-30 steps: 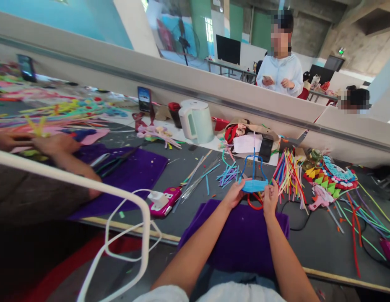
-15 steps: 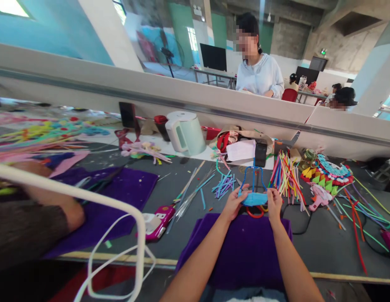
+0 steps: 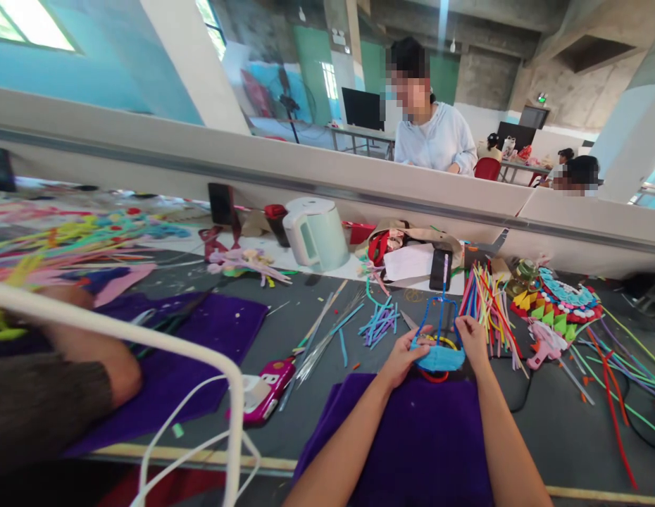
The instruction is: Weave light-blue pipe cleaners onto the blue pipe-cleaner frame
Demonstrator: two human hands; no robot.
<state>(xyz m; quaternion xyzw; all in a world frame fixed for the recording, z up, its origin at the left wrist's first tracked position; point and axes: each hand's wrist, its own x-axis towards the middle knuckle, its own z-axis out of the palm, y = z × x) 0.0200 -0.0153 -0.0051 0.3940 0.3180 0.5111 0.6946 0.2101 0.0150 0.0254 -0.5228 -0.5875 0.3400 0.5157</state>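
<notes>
Blue pipe-cleaner frame with a flat, light-blue oval base [image 3: 441, 359] stood tilted right of centre in the lower half of the frame, above a folded purple cloth [image 3: 412, 436]. The left hand [image 3: 401, 358] grasped the base's left end, thumb on top; the right hand [image 3: 472, 341] had its fingertips drawn together at the right-hand blue stem, though whether they gripped it, I could not tell. Beyond, right of upper centre, a slumped beige fabric bag [image 3: 448, 243] held red cloth-like material [image 3: 379, 248]. Left of it stood a pale-green kettle with a white lid [image 3: 330, 238], its contents hidden, beside a dark, red-topped cup [image 3: 278, 229]. Toward the right edge sat a greenish glass jar [image 3: 522, 276], contents too small to tell.
</notes>
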